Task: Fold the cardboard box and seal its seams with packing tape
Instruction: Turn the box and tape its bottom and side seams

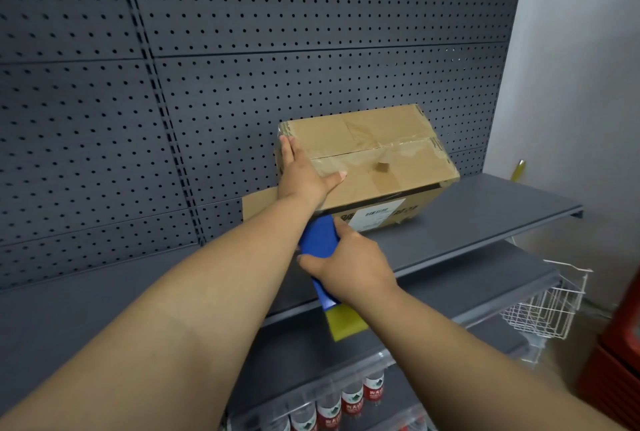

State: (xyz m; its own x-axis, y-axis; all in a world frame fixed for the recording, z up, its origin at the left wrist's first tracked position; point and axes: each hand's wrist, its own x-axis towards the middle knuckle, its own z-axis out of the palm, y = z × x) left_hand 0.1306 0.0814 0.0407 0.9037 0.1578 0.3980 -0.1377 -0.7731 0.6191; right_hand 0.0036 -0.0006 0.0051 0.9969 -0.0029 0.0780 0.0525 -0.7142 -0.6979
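Note:
A closed brown cardboard box [377,153] stands on the grey shelf [485,212], its top flaps crossed by clear packing tape. My left hand [299,171] lies flat on the box's top left corner, fingers straight, thumb spread along the near edge. Below the box's front face, my right hand [349,262] grips a blue tape dispenser [320,240] with a yellow-green end [344,321]. The dispenser's head sits against the box's front lower left, partly hidden by my left wrist.
A dark pegboard wall [242,49] backs the shelf. A flat cardboard piece [258,205] leans behind the box at left. Lower shelves hold several bottles with red labels [349,403]. A white wire basket [547,306] hangs at right, beside a red unit [620,344].

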